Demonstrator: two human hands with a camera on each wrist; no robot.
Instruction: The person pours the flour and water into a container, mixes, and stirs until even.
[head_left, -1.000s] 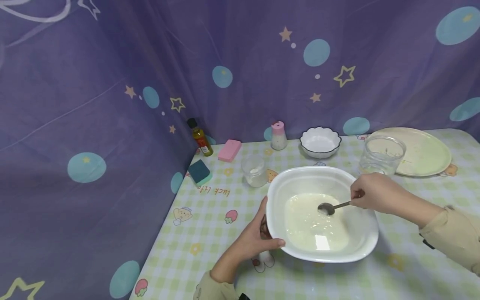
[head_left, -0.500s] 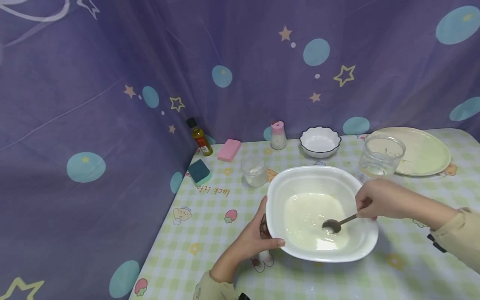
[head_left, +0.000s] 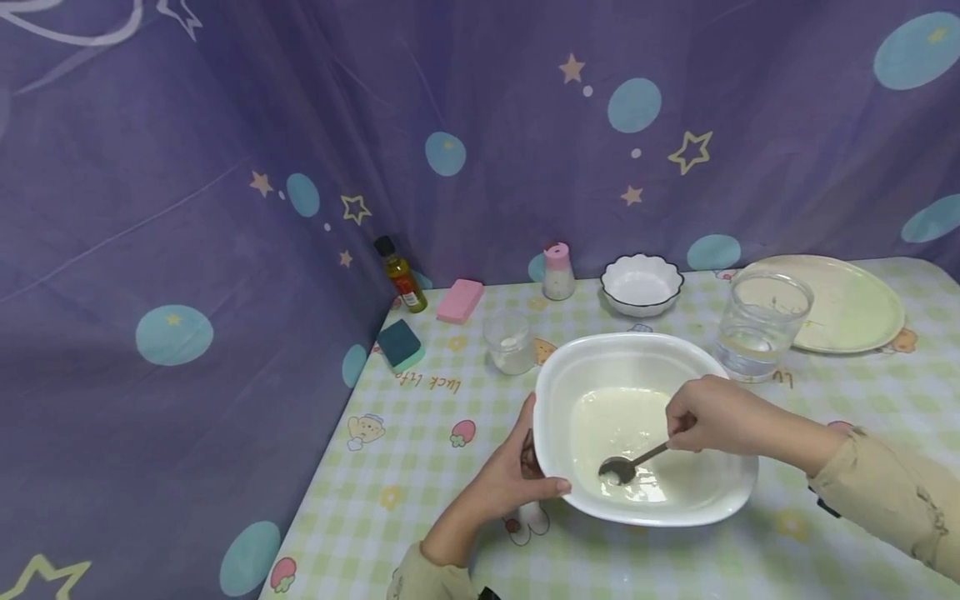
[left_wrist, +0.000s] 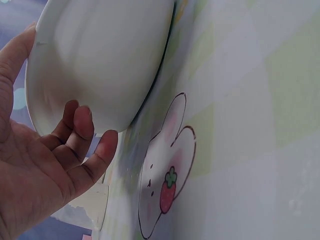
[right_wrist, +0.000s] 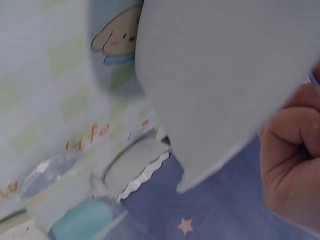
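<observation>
A large white basin (head_left: 645, 365) stands on the table, with a pale, creamy liquid (head_left: 611, 417) in its bottom. My left hand (head_left: 498, 483) grips its left side, thumb over the rim; the left wrist view shows the other fingers (left_wrist: 84, 122) bent by the outer wall. Over the basin, my right hand (head_left: 716, 418) pinches the handle of a metal spoon (head_left: 619, 470), whose bowl is in the liquid near the front. In the right wrist view, the basin's outer wall (right_wrist: 220, 85) hides the spoon, and the curled right hand (right_wrist: 292, 160) shows at the edge.
Behind the basin are a small clear cup (head_left: 510, 354) with white contents, a pink-topped shaker (head_left: 557, 275), a scalloped white bowl (head_left: 641, 287), a glass jar of water (head_left: 757, 333) and a plate (head_left: 862, 308). An oil bottle (head_left: 405, 283), pink block (head_left: 460, 302) and sponge (head_left: 400, 343) stand left.
My right hand has moved the spoon first toward the basin's front, then leftward through the liquid. The left hand and the basin have stayed in place.
</observation>
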